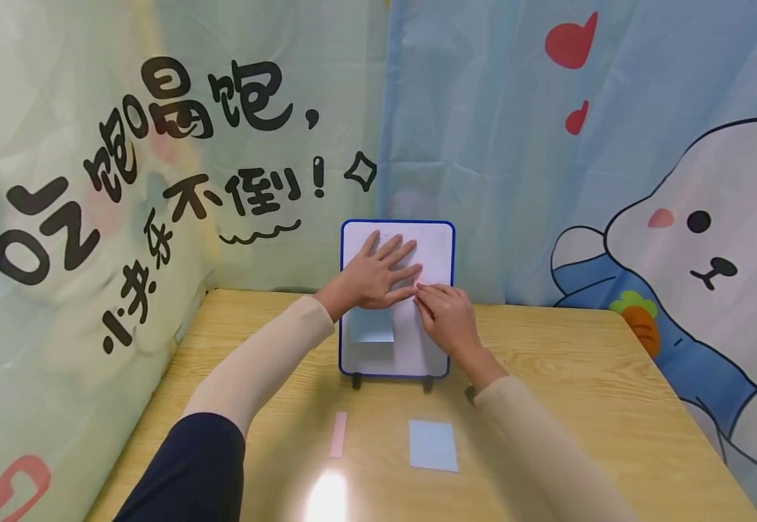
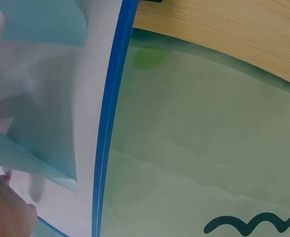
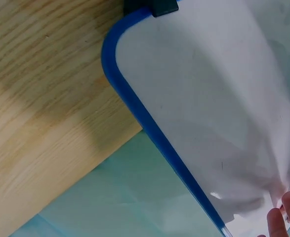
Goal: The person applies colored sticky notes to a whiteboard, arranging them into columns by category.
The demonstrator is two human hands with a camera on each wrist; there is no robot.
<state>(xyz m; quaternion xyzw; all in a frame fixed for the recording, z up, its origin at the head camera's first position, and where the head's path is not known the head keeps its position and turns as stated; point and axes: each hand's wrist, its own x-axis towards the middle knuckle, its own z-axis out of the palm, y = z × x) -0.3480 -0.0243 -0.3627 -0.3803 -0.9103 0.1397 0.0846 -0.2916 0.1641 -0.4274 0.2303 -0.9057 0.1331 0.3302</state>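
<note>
A dark sleeve (image 1: 189, 471) is nearest in the head view; the left hand (image 1: 378, 275) spreads its fingers over the white board (image 1: 411, 348), and whether the right hand (image 1: 448, 317), fingers bent, pinches something, I cannot tell. In the left wrist view, a blue sheet (image 2: 31, 157) at the board has one edge standing off; it should be light, soft, easily creased, best held by edges. The right wrist view shows few fingers (image 3: 277, 223) near the board
</note>
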